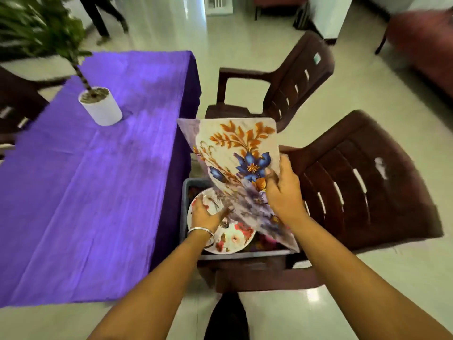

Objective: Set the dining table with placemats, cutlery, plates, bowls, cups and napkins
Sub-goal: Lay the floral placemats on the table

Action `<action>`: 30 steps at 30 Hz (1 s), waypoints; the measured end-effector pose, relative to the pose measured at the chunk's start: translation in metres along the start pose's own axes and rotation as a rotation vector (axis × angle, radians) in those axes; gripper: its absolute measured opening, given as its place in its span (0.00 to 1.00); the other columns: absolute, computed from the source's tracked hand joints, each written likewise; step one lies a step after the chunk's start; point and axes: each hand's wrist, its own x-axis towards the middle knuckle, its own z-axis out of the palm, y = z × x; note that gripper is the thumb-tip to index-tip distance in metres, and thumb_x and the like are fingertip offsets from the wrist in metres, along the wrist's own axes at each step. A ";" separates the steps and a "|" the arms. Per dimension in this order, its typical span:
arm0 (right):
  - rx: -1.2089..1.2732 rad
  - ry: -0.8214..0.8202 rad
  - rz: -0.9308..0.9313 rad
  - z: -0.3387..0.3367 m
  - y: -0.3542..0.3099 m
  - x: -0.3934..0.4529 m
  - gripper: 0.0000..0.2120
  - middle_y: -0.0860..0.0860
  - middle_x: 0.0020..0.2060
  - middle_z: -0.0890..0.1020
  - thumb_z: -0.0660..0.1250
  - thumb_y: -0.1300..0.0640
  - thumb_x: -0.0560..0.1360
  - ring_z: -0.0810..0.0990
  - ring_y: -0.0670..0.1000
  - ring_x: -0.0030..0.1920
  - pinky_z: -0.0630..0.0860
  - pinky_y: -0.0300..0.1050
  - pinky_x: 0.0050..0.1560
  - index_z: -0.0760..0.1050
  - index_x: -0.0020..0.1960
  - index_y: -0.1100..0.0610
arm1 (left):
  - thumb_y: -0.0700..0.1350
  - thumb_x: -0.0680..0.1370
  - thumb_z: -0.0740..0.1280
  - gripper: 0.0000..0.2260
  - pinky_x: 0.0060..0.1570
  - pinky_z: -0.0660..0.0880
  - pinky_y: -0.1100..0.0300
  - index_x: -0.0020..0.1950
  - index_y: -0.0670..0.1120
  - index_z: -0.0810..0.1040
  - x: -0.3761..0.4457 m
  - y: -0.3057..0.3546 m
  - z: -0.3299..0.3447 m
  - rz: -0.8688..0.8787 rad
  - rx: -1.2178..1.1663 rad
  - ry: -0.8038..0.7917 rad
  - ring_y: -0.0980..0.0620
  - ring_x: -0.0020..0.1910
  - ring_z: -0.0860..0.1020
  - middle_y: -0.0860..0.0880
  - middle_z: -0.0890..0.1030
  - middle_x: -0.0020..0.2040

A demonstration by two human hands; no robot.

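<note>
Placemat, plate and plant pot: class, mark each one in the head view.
placemat point(241, 153): head view, on its floral printed face.
plate point(235, 238): head view, on its bare flowered surface.
plant pot point(104, 110): head view, on its white side wall.

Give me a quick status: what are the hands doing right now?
Right hand grips floral placemat, lifting it from grey bin. Left hand on floral plate in bin. Purple table holds only potted plant.

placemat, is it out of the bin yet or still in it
Partly out: the right hand holds the placemat raised, its lower corner still over the bin.
</note>
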 end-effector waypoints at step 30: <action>0.159 -0.282 0.264 0.227 -0.181 -0.036 0.05 0.54 0.40 0.82 0.72 0.61 0.71 0.79 0.51 0.42 0.78 0.53 0.48 0.77 0.40 0.54 | 0.31 0.74 0.68 0.14 0.46 0.80 0.46 0.48 0.50 0.77 -0.118 0.013 -0.435 0.292 -0.532 0.298 0.44 0.49 0.82 0.48 0.84 0.47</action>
